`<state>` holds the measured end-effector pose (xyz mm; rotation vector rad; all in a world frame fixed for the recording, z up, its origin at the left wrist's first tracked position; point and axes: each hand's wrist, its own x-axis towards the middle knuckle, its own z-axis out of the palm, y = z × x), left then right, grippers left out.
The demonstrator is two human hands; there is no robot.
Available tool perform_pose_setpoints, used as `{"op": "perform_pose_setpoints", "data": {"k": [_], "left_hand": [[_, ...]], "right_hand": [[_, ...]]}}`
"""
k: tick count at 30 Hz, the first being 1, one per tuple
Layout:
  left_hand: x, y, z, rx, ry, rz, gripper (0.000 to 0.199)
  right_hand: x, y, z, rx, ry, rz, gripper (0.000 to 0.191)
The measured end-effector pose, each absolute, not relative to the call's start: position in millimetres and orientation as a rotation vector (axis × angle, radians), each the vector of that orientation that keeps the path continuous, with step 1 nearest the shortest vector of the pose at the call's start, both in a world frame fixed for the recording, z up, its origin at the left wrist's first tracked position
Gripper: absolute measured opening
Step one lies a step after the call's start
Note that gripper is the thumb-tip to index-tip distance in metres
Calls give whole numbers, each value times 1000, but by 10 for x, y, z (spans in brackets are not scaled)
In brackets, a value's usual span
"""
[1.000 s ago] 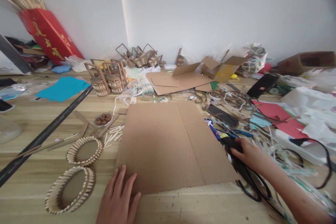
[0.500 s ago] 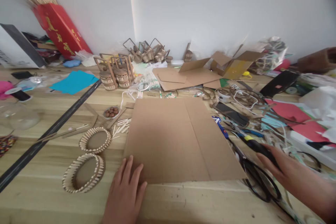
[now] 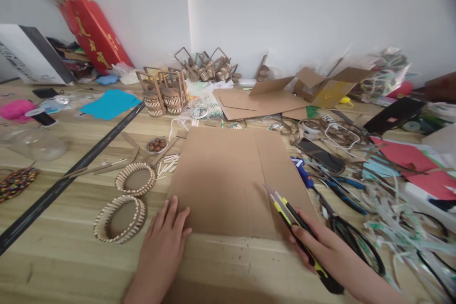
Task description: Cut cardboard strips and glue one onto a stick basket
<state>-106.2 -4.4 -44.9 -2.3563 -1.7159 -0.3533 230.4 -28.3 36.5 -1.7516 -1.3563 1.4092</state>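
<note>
A flat brown cardboard sheet (image 3: 228, 175) with a crease along its right part lies on the wooden table. My left hand (image 3: 162, 242) rests at its lower left corner, fingers spread, holding nothing. Over the sheet's lower right part, my right hand (image 3: 320, 247) is wrapped round a black and yellow utility knife (image 3: 294, 221). The knife's blade is out and points up and left above the cardboard. Two round rings of small wooden sticks, an upper one (image 3: 135, 179) and a lower one (image 3: 120, 218), sit left of the sheet.
Black scissors (image 3: 351, 237), blue-handled pliers (image 3: 345, 194) and tangled strips (image 3: 402, 218) lie on the right. Small stick baskets (image 3: 173, 99) and cut cardboard (image 3: 256, 102) stand or lie behind the sheet. A bowl of brown beads (image 3: 156, 145) is near its upper left corner.
My right hand has come from the right, beside the scissors, to the cardboard's lower right part with the knife. The view has shifted slightly. My left hand stays at the sheet's lower left corner.
</note>
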Motion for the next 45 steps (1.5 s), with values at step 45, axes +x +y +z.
{"op": "perform_pose_setpoints", "data": {"k": [45], "left_hand": [[-383,948,-211,-2627,-1691,-268,61]], "right_hand": [[1610,452,439,-1553,-3132,495,12]]}}
